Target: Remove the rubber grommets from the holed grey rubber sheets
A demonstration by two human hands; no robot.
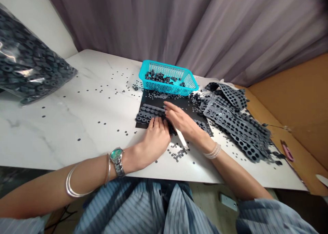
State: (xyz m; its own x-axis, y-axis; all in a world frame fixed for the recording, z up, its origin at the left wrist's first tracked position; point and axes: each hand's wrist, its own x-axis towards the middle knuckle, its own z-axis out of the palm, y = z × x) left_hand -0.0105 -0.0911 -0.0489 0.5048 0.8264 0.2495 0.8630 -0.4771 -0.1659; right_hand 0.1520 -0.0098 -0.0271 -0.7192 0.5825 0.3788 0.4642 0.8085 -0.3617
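A dark rubber sheet of moulded rings [148, 113] lies on a black mat [184, 106] on the white table. My left hand [155, 138] rests flat on the sheet's near edge, fingers stretched out and together. My right hand [180, 119] reaches over the sheet with fingers extended and pressing on it. A white pen-like tool [182, 139] runs under its palm; whether the hand grips it is unclear. A teal basket [167, 78] with black rings stands just behind the mat.
A heap of punched-out grey rubber sheets [235, 121] lies at the right. A clear bag full of black rings [28, 70] sits at the far left. Small black discs [102, 90] are scattered over the table. A pink cutter [287, 150] lies on a brown board.
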